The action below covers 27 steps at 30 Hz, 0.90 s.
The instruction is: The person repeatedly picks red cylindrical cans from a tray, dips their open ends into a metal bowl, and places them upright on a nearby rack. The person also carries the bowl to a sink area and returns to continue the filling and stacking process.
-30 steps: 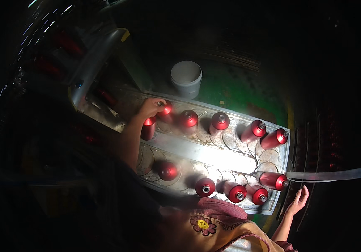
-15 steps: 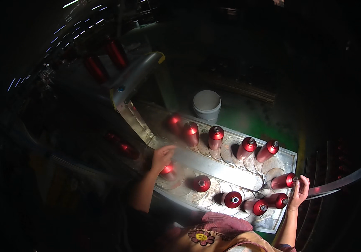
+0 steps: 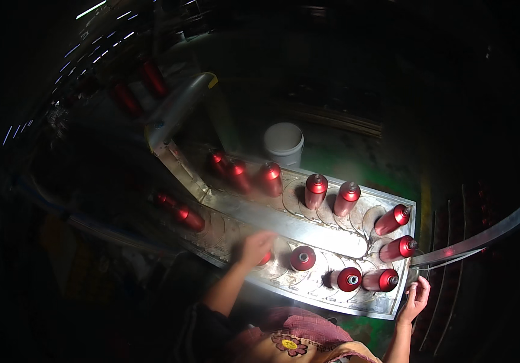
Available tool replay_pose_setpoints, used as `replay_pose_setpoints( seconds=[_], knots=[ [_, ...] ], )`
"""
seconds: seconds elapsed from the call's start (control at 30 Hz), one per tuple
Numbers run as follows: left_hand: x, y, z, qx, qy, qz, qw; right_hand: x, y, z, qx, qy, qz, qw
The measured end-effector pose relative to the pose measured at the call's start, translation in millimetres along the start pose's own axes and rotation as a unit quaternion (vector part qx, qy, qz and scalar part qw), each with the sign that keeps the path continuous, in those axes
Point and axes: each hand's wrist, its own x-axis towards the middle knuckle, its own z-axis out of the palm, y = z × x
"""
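Red metallic bottles with narrow necks stand upright in a loop on the metal conveyor (image 3: 308, 233). Over the near row, my left hand (image 3: 256, 247) is blurred by motion and partly covers one red bottle (image 3: 265, 258); its grip does not show clearly. Just right of that hand stands another bottle (image 3: 303, 258). My right hand (image 3: 415, 299) is beside the conveyor's right end, fingers loosely bent and apart, with nothing visible in them. The bottle nearest to it (image 3: 381, 280) stands at the near right corner, apart from the fingers.
A raised metal guard (image 3: 181, 106) with a yellow edge rises at the left, with darker red bottles (image 3: 128, 98) beyond it. A white bucket (image 3: 283, 158) stands behind the far edge. From the right end, a curved metal strip (image 3: 484, 239) reaches outward.
The bottles have shifted round the loop, the near row toward the right. My left hand has moved right along that row. My right hand has come away from a bottle's neck and lowered.
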Motion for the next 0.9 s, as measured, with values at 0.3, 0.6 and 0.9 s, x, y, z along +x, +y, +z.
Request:
replay_pose_setpoints(
  seconds=[0.3, 0.6, 0.9],
  knots=[
    [-0.9, 115.9, 33.5, -0.026, 0.019, -0.071, 0.997, -20.2, -63.3, -57.8, -0.018, 0.008, 0.036, 0.999],
    [-155.0, 335.4, 167.2, -0.089, -0.058, -0.13, 0.986, -62.3, -197.0, -173.7, 0.078, -0.029, 0.123, 0.989],
    [-276.3, 396.6, 433.2, -0.168, -0.442, -0.216, 0.854, -77.4, -146.3, -287.6, 0.2, -0.127, 0.251, 0.938]
  ],
)
